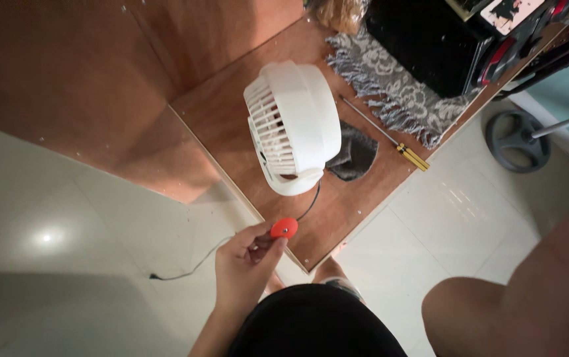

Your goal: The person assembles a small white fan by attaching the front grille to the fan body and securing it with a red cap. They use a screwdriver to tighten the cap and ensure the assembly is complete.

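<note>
The fingers (263, 246) of the left hand (245, 268) are curled shut on a small red round part (284, 228), pinched at its lower edge, its flat face turned up toward the camera, just over the near edge of the wooden table (231, 112). Beyond it stands a white fan (292, 125), grille facing left. A black cable (195, 266) trails to the floor. A yellow-handled screwdriver (383, 133) lies diagonally, tip pointing away, beside a grey fringed cloth (397, 86). The right hand is out of view.
</note>
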